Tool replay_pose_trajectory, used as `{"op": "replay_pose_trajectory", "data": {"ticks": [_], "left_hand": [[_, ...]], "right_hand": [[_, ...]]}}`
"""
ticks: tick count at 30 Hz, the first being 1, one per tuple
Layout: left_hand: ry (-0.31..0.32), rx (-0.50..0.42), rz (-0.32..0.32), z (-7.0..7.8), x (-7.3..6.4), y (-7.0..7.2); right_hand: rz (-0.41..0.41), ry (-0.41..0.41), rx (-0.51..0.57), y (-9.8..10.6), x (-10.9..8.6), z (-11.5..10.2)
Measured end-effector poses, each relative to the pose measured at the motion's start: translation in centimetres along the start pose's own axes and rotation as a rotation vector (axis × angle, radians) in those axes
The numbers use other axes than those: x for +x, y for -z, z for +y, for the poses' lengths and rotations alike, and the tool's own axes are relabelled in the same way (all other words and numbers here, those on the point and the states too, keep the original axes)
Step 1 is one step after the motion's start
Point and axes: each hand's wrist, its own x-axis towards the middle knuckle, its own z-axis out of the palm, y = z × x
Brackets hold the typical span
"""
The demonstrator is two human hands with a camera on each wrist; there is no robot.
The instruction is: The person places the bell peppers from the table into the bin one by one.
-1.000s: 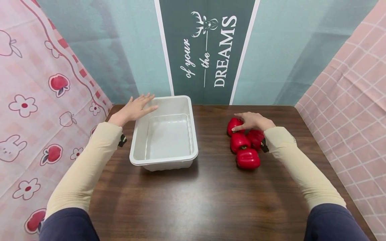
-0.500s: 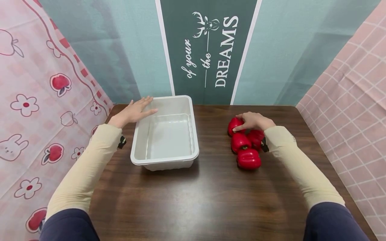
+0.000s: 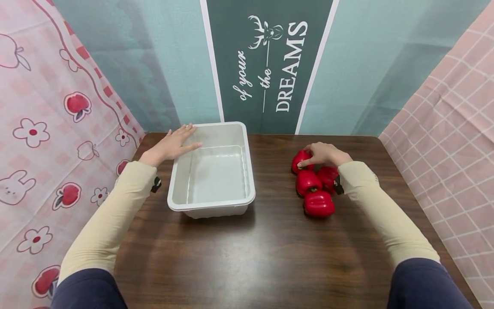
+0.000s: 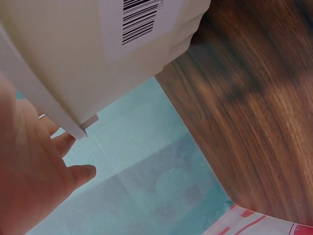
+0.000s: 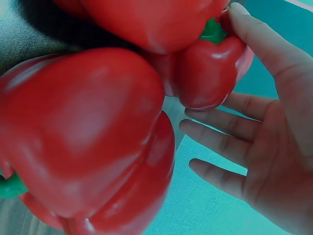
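My left hand (image 3: 171,143) rests on the far left corner of a white plastic bin (image 3: 218,176), its fingers spread over the rim. In the left wrist view the bin's outer wall (image 4: 83,63) carries a barcode label. My right hand (image 3: 325,153) holds the farthest red bell pepper (image 3: 299,160) between thumb and fingers. The right wrist view shows the thumb by this pepper's green stem and the other fingers along its far side. More red bell peppers touch it: one in the middle (image 3: 307,182), one nearest me (image 3: 318,204), and one partly under my right wrist (image 3: 327,177).
Everything stands on a dark brown wooden table (image 3: 231,257). A teal cloth with white lettering (image 3: 270,64) hangs behind its far edge. A pink fruit-print cloth (image 3: 58,171) flanks the left side, and a pink checked one (image 3: 444,150) the right.
The left hand has settled slightly lower onto the bin's rim. The right thumb and fingers have closed a little around the farthest bell pepper, which stays in place.
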Motion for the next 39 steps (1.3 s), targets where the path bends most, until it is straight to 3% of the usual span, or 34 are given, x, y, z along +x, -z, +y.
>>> {"op": "replay_pose_trajectory", "data": {"ticks": [12,19,25,31,39], "left_hand": [[-0.015,-0.004,0.019,0.1,-0.3,-0.4],[-0.011,0.011,0.027,0.1,-0.2,-0.7],[-0.002,0.013,0.027,0.2,-0.3,-0.8],[0.003,0.009,0.030,-0.1,-0.3,-1.0],[0.004,0.019,0.030,-0.1,-0.1,-1.3]], "right_hand": [[0.005,-0.019,0.015,-0.1,0.3,0.4],[0.013,0.034,0.027,-0.2,0.5,0.6],[0.033,0.038,0.074,-0.3,0.6,0.6],[0.055,0.046,0.049,-0.2,0.6,0.5],[0.051,-0.007,0.116,-0.3,0.5,0.8]]}}
